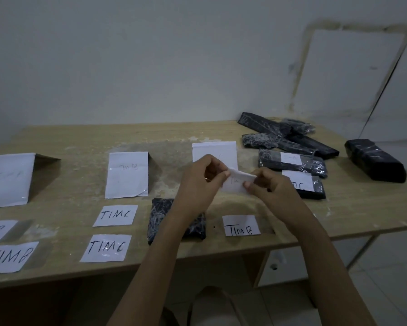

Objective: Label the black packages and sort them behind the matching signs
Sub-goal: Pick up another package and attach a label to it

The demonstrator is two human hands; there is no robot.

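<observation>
Both hands hold one white paper label [239, 183] above the table's middle: my left hand [201, 182] pinches its left end, my right hand [267, 188] its right end. Faint writing shows on it. Under my left forearm lies an unlabelled black package [160, 220]. Three folded white signs stand in a row: one at the left [7, 180], one marked "TIM B" [127, 175], and one [215, 150] partly hidden by my hands. Two labelled black packages [291, 162] [308, 184] lie right of my hands.
Loose labels lie near the front edge: "TIM C" [115, 215] [106, 248], "TIM B" [241, 225] [6, 256]. A heap of black packages [280, 137] sits at the back right, one more [375, 161] at the far right. The wooden table [80, 142] meets a white wall.
</observation>
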